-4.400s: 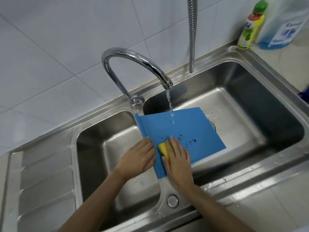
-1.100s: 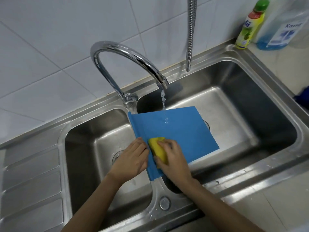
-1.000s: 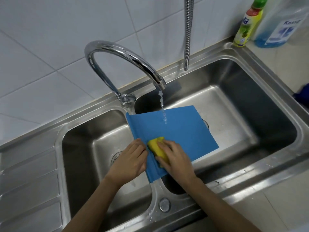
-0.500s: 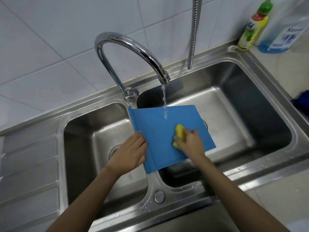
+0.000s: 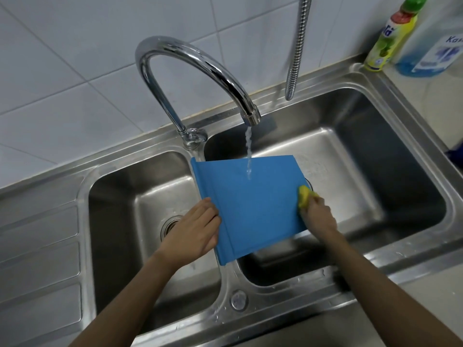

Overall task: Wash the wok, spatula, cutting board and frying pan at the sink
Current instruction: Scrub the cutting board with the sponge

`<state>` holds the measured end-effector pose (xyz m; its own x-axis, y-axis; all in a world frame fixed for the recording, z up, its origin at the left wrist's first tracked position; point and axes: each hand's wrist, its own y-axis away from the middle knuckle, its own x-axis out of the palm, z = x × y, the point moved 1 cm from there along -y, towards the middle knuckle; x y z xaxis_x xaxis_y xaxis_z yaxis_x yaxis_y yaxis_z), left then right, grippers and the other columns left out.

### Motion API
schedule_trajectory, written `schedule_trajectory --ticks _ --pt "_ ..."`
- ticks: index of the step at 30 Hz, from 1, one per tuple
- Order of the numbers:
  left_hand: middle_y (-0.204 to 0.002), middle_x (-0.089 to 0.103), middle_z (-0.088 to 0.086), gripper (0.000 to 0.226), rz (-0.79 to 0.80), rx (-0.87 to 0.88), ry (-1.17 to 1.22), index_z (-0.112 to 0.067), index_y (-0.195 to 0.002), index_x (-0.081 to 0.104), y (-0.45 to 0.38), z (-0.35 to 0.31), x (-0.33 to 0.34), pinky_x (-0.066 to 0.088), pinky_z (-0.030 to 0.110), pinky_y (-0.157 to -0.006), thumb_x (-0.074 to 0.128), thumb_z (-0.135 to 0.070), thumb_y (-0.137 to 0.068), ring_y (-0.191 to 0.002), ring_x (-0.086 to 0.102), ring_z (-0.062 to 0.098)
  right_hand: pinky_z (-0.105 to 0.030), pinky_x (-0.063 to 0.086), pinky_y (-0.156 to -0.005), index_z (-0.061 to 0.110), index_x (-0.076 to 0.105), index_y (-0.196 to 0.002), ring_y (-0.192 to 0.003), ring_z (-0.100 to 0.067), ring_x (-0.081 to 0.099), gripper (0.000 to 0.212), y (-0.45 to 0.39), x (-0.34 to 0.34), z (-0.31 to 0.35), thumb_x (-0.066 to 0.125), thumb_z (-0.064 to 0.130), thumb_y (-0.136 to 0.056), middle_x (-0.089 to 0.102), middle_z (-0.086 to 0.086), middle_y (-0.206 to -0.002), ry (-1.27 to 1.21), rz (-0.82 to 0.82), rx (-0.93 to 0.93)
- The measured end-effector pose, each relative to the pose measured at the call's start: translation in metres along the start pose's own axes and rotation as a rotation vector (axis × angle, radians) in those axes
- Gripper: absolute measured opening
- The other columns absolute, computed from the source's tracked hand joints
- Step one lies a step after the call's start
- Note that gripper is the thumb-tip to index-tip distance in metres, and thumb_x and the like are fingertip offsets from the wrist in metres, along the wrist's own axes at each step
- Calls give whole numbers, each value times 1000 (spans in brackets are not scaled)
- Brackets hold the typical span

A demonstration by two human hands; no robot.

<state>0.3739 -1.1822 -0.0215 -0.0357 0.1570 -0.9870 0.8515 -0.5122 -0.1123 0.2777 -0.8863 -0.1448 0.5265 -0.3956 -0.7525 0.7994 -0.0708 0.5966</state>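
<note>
Scrubbing the blue cutting board (image 5: 250, 204): left hand (image 5: 193, 231) grips its 9 o'clock edge, right hand (image 5: 317, 214) squeezes yellow sponge (image 5: 304, 196) at 3 o'clock; next, probably rinse

white tiled wall (image 5: 75, 71), pale countertop (image 5: 426, 309)

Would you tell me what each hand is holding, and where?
The left hand holds the blue cutting board by its left edge; the right hand grips the yellow sponge at the board's right edge.

Plain blue cutting board (image 5: 253, 209), yellow sponge (image 5: 304, 197), silver steel sink (image 5: 280, 294), white wall tiles (image 5: 75, 71), yellow-green bottle (image 5: 390, 38)
</note>
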Motion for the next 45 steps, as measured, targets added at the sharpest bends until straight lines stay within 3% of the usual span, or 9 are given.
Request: schedule_trajectory --ticks 5,12,15,20,25,34,37,42,45 --pt "-94 62 9 26 18 3 -19 -6 -92 66 0 -1 -1 40 42 -106 45 -22 -94 -94 60 24 -44 40 -94 8 43 -127 -110 -43 49 40 -7 -9 2 48 26 -91 41 -21 -125 -20 48 158" --pt "-93 61 10 23 -11 -2 10 -6 -89 65 0 -1 1 38 42 -108 46 -19 -92 -94 57 25 -39 42 -95 15 37 -143 -118 -28 43 61 91 11 123 53 39 -89 37 -9 -141 -158 -116 -640" --pt "-94 62 9 24 -22 18 -3 -6 -90 67 0 1 1 37 40 -108 49 -21 -91 -96 56 23 -39 46 -90 16 40 -142 -110 -27 49 58 81 21 131 42 44 -91 42 -5 -144 -128 -279 -817" --pt "-95 63 8 21 -32 29 1 -7 -93 66 1 4 5 41 42 -107 50 -22 -92 -98 57 23 -43 40 -93 17 39 -144 -113 -34 49 58 -9 21 89 37 48 -95 39 -5 -148 -105 -297 -524" --pt "-97 63 8 19 -7 28 -4 -7 -95 66 2 4 5 42 43 -107 53 -21 -91 -99 58 22 -43 42 -90 12 44 -135 -108 -41 52 48 -70 -7 20 42 40 -96 45 -15 -139 16 -91 -31" --pt "-99 62 8 23 24 14 -33 -7 -98 66 4 1 6 34 42 -111 49 -21 -93 -101 57 23 -38 31 -106 21 43 -142 -122 -29 42 55 -11 9 105 59 34 -91 41 -3 -146 -401 -220 -409" --pt "-100 62 8 23 42 13 -40 -7 -99 66 3 1 5 36 42 -111 49 -21 -94 -102 58 23 -39 34 -102 22 38 -144 -122 -29 42 54 -39 2 105 52 36 -94 39 -3 -147 -312 -238 -480" --pt "-103 61 5 25 107 30 47 -10 -100 66 -1 7 -5 28 37 -117 51 -29 -94 -106 56 20 -44 40 -96 13 45 -136 -114 -44 49 55 -105 -16 49 46 44 -91 44 -20 -138 -172 -76 -66" --pt "-118 59 8 50 247 94 79 -10 -112 65 1 20 -15 27 37 -118 54 -51 -85 -121 51 23 -41 40 -93 10 48 -132 -113 -40 51 51 -84 -22 31 54 36 -88 50 -22 -129 -210 -39 37"
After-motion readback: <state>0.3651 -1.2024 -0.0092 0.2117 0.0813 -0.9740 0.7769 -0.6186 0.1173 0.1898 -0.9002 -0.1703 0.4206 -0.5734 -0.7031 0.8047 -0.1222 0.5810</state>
